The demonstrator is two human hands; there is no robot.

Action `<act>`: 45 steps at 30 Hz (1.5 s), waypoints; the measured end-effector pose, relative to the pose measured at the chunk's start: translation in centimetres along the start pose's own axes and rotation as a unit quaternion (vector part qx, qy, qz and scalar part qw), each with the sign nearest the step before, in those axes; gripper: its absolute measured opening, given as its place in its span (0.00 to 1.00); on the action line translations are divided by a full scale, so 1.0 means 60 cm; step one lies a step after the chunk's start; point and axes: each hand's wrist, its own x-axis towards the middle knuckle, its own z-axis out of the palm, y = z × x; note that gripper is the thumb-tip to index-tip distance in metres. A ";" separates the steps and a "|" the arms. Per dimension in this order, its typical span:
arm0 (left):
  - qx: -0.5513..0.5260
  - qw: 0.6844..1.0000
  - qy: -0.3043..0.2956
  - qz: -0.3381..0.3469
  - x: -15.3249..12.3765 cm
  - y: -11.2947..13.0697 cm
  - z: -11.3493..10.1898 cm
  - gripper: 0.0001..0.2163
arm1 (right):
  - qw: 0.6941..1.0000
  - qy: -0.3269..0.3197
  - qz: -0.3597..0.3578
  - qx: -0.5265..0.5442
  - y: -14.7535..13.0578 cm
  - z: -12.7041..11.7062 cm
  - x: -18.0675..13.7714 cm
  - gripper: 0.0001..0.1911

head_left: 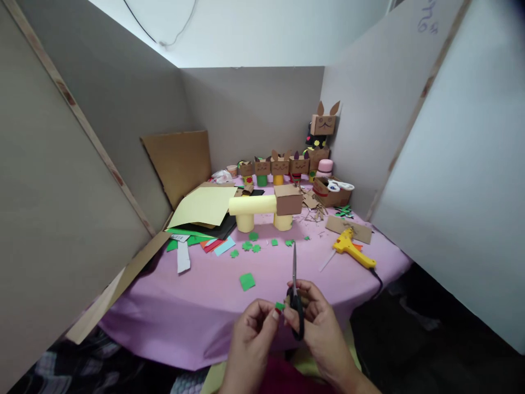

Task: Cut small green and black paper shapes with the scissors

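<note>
Between thumb and fingers, my left hand (256,328) pinches a small piece of green paper (279,306). My right hand (318,323) is wrapped around the handles of black scissors (294,298), whose blades point away from me; its fingertips are close to the green piece. A green paper square (247,282) lies on the cloth ahead of my left hand. Farther on are several small green cut-outs (246,246). Behind them stands a figure of pale yellow paper tubes (252,205) with a brown cardboard box (287,200) at its right end.
A yellow glue gun (353,249) lies at the right by a cardboard strip (348,229). Coloured sheets (205,205) are stacked at the left. Several cardboard animal figures (280,167) stand at the back, near a box (332,194) with white-handled scissors. Partitions surround the pink-covered table (164,312).
</note>
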 end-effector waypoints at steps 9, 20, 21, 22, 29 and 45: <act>0.047 0.996 -0.068 -0.023 -0.007 -0.002 -0.001 0.15 | 1.000 -0.004 -0.021 -0.015 -0.002 -0.019 0.007 0.22; 0.253 0.960 -0.053 0.110 -0.008 0.002 -0.011 0.08 | 0.999 -0.023 0.001 -0.042 -0.001 -0.024 0.011 0.22; 0.265 0.956 -0.049 0.119 -0.008 0.003 -0.012 0.07 | 0.999 -0.026 -0.002 -0.046 -0.001 -0.023 0.011 0.22; 0.274 0.952 -0.046 0.126 -0.009 0.005 -0.012 0.07 | 0.998 -0.029 -0.004 -0.049 -0.001 -0.023 0.011 0.22; 0.181 0.980 -0.036 0.071 -0.009 -0.004 -0.014 0.10 | 0.996 -0.051 -0.012 -0.076 -0.008 -0.016 0.009 0.19; -0.068 0.996 0.025 -0.053 0.006 -0.002 -0.009 0.10 | 0.992 -0.081 -0.035 -0.088 0.008 -0.026 -0.005 0.21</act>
